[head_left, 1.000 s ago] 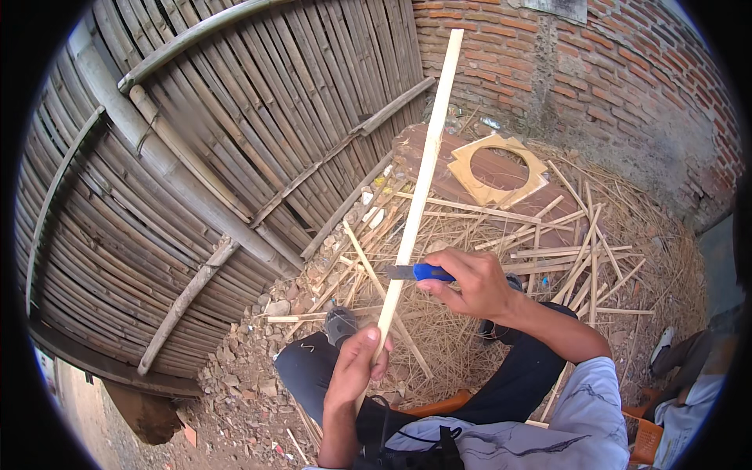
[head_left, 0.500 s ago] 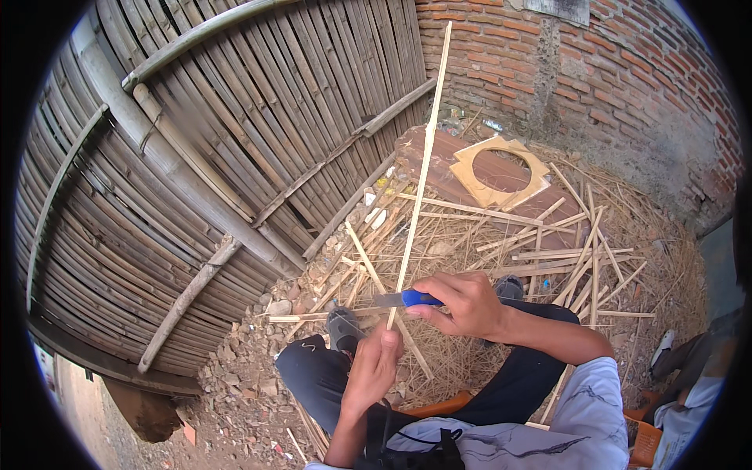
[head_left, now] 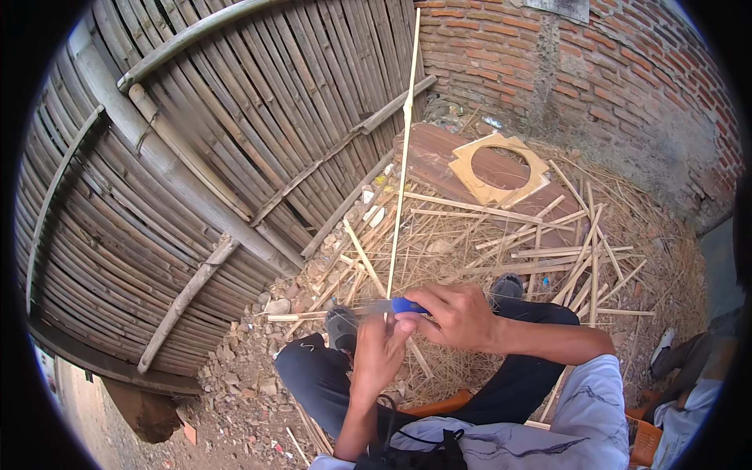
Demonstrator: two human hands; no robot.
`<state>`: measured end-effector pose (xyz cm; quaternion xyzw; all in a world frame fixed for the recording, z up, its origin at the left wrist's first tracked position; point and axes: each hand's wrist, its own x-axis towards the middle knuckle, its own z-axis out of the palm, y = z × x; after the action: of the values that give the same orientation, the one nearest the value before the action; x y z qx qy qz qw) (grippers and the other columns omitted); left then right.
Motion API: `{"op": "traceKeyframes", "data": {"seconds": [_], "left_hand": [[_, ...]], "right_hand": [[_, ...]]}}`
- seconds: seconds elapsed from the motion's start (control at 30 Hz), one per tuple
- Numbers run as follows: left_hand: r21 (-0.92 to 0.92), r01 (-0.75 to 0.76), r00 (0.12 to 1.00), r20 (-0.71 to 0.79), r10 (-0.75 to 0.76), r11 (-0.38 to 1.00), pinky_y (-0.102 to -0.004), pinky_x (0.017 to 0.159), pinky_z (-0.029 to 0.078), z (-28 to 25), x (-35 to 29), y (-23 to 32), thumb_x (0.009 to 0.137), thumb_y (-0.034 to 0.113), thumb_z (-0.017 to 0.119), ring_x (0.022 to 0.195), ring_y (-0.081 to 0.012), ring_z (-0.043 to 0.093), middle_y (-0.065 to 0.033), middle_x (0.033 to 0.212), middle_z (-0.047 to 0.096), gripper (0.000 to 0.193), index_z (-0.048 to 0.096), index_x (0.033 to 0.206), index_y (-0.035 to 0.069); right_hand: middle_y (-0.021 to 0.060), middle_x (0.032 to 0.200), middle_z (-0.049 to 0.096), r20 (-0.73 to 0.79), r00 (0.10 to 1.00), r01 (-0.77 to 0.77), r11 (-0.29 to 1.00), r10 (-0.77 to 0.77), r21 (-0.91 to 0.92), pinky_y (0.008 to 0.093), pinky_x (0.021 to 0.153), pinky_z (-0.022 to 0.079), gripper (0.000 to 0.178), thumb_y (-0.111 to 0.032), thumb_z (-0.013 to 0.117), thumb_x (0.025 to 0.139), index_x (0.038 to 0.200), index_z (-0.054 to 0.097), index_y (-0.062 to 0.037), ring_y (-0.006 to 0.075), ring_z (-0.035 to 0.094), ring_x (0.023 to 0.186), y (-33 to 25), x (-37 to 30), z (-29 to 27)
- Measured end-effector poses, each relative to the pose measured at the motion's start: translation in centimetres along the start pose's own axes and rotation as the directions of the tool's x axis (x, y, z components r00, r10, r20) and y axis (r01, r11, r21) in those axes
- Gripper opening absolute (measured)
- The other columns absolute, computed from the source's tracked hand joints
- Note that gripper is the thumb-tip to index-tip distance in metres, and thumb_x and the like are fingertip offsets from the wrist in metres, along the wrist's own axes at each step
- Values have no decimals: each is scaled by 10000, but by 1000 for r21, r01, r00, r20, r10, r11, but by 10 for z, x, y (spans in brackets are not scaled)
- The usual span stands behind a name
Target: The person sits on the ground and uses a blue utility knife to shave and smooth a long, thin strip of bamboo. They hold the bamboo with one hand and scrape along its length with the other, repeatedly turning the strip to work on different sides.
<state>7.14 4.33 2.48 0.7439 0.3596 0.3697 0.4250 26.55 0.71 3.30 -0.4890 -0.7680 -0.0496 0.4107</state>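
Observation:
A long, thin bamboo strip [head_left: 401,188] rises away from me toward the corner of the fence and brick wall. Its near end is closed in my left hand [head_left: 374,356]. My right hand [head_left: 458,315] grips a knife with a blue handle [head_left: 409,306]. The blade points left and lies across the strip, just beyond my left fingers. Both hands are close together, with the left thumb near the handle. Whether the edge is biting into the strip cannot be seen.
Several cut strips [head_left: 583,270] lie on the straw-like shavings ahead and to the right. A yellowish board with a round hole [head_left: 464,166] rests on a brown panel [head_left: 427,160]. The bamboo fence [head_left: 196,149] stands left, the brick wall [head_left: 627,86] beyond. An orange crate [head_left: 644,440] is at right.
The strip's far end has swung left and upward. My right hand and the knife have shifted slightly left and down, nearer the left hand, which has turned slightly.

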Motion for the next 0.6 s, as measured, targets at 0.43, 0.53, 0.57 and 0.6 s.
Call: {"op": "traceKeyframes", "data": {"seconds": [0.43, 0.53, 0.57, 0.6], "left_hand": [[225, 75, 997, 19, -81, 971, -521, 571, 420, -2, -20, 13, 1182, 291, 472, 639, -533, 584, -271, 672, 548, 362, 541, 1055, -41], [248, 94, 993, 43, -108, 964, -543, 575, 420, -2, -34, 2, 1187, 288, 458, 643, -547, 580, -281, 659, 539, 361, 548, 1061, -38], [255, 99, 993, 43, -114, 962, -552, 578, 420, -3, -34, 1, 1188, 288, 453, 650, -552, 581, -284, 654, 535, 361, 550, 1060, -36], [262, 109, 991, 45, -125, 959, -561, 580, 421, -4, -35, -1, 1189, 287, 449, 656, -557, 582, -287, 650, 531, 361, 553, 1060, -33]], "right_hand": [[123, 924, 796, -175, 966, -202, 979, 193, -36, 377, 569, 577, 312, -315, 800, 991, 1113, 757, -31, 286, 761, 680, 47, 29, -37], [122, 903, 796, -240, 955, -185, 983, 176, -17, 379, 570, 574, 324, -340, 782, 1010, 1111, 760, -33, 284, 761, 678, 70, 28, -39], [124, 895, 796, -246, 957, -160, 987, 154, -2, 379, 572, 573, 328, -342, 782, 1011, 1105, 763, -29, 283, 762, 679, 73, 27, -39], [128, 916, 801, -217, 966, -153, 987, 140, -42, 374, 581, 574, 321, -336, 786, 1010, 1106, 767, -30, 270, 770, 691, 75, 27, -42]]}}
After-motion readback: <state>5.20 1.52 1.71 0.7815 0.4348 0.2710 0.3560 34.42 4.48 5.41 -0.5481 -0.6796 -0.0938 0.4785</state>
